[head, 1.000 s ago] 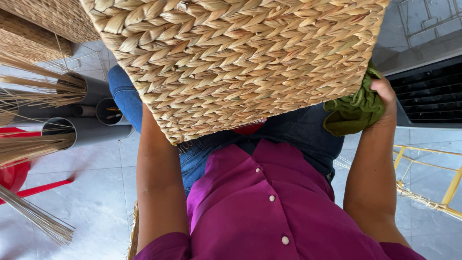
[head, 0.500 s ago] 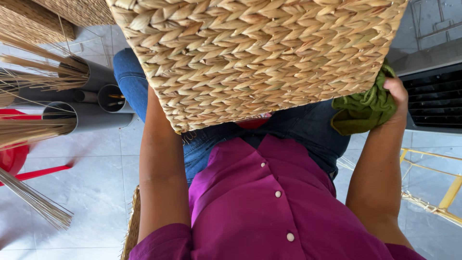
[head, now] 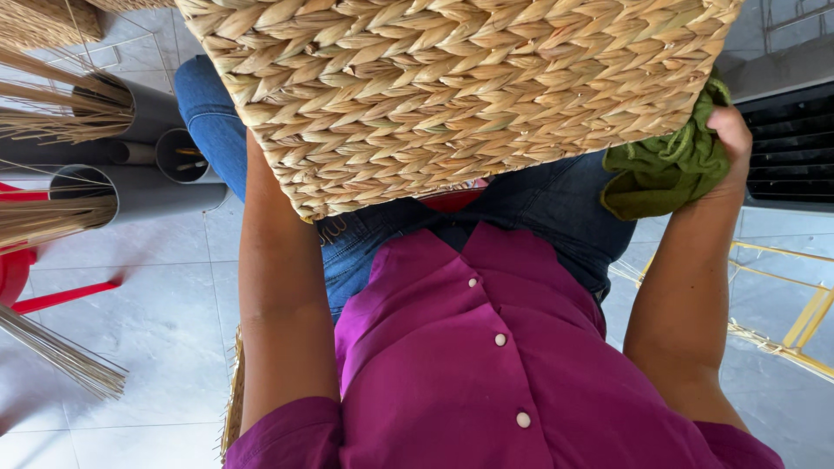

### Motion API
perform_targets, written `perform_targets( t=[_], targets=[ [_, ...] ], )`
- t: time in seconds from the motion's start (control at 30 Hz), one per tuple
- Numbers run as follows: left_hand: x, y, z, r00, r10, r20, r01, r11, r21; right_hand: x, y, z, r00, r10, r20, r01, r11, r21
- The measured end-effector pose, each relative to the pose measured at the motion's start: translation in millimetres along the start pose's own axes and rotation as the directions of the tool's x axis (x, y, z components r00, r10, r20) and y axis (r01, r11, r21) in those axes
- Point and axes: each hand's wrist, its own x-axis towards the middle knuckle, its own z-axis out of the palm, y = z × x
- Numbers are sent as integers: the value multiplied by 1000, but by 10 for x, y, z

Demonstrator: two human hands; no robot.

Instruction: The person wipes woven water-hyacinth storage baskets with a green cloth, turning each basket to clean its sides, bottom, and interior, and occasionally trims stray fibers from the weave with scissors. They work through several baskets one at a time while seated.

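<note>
A large woven straw basket (head: 452, 82) fills the top of the head view, resting over my lap above my blue jeans and magenta shirt. My right hand (head: 728, 130) grips a crumpled green cloth (head: 665, 169) pressed against the basket's right side. My left forearm runs up under the basket's left edge; my left hand is hidden behind the basket, so I cannot see what it holds.
Grey plastic pipes (head: 143, 187) holding bundles of dried straw (head: 52, 117) lie on the tiled floor at the left. A red stool leg (head: 52, 295) shows at far left. A yellow metal frame (head: 795, 321) stands at right, below a dark slatted panel (head: 790, 143).
The basket and my arms have shifted slightly right in the view. My right hand still clutches the green cloth against the basket.
</note>
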Motion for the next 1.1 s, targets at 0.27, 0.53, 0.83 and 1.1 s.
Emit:
perform_targets(
  t=[0.27,0.53,0.83,1.1],
  targets=[
    [-210,-77,-47,1000,-12,6,12,1000,1,-124,144,48,1000,-18,-17,18,1000,13],
    [-286,-121,-68,1000,-8,5,8,1000,4,-134,194,47,999,2,-32,-2,1000,4],
    [-308,-153,-72,1000,6,2,-6,1000,14,-223,272,54,999,-15,-34,15,1000,15],
    [-333,-184,-75,1000,6,0,-6,1000,16,-249,296,85,999,-35,-9,36,999,26]
  ],
)
